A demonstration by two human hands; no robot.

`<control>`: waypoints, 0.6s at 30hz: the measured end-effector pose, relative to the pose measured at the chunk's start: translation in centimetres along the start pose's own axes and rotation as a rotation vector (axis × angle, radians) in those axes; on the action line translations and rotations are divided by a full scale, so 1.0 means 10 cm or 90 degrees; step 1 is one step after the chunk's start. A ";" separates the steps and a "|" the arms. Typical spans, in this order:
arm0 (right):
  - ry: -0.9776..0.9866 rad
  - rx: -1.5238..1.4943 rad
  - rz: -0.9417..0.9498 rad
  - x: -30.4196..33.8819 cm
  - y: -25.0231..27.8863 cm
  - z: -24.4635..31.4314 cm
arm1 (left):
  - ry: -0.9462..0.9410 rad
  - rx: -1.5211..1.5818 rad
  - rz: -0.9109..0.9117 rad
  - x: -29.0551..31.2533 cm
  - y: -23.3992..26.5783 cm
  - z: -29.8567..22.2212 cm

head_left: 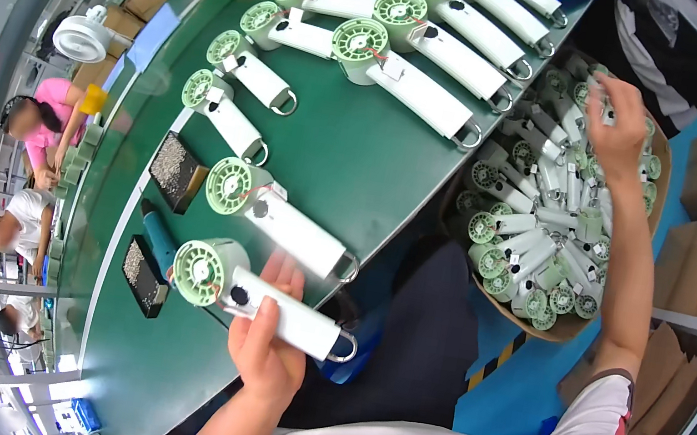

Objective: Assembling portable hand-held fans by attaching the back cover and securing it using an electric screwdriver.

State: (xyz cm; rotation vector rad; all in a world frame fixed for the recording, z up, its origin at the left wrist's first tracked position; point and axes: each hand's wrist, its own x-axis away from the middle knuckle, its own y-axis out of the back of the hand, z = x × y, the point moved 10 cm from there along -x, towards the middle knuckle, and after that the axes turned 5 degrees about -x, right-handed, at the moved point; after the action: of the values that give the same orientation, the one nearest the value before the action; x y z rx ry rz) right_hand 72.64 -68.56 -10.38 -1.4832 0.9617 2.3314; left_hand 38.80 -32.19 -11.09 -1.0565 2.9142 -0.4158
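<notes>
My left hand [267, 361] grips a hair-dryer-like body [303, 325] by its white handle, thumb on top and fingers behind. That body has a round pale-green barrel with a spoked end and a metal hanging loop. Just beyond it on the bench lies a similar body [295, 232]. Out to the right, my right hand [619, 125] is raised over a cardboard box [655, 214] heaped with more of these bodies. Its fingers are bent but apart, and I see nothing in them.
Rows of similar bodies [425, 90] lie across the green bench [316, 134]. Two black trays [145, 276] of small metal parts and a teal power screwdriver [159, 234] lie at left. More cartons [691, 266] stand at right. Other people [51, 122] sit across the line.
</notes>
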 end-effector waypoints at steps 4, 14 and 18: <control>0.110 -0.243 0.084 -0.39 -0.22 1.44 | 0.012 0.045 0.035 -0.02 -0.09 0.03; 0.070 -0.095 0.344 -0.45 -1.14 2.28 | 0.060 0.164 0.051 -0.05 -0.16 0.08; 0.023 -0.159 0.404 -0.33 -1.20 2.58 | 0.071 0.192 0.054 -0.09 -0.07 0.09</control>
State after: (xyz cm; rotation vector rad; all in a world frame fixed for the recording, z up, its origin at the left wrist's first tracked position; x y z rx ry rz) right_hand 61.43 -42.76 -5.23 -1.4635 1.3503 2.9640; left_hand 40.05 -32.39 -11.83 -0.8900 2.8497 -0.9029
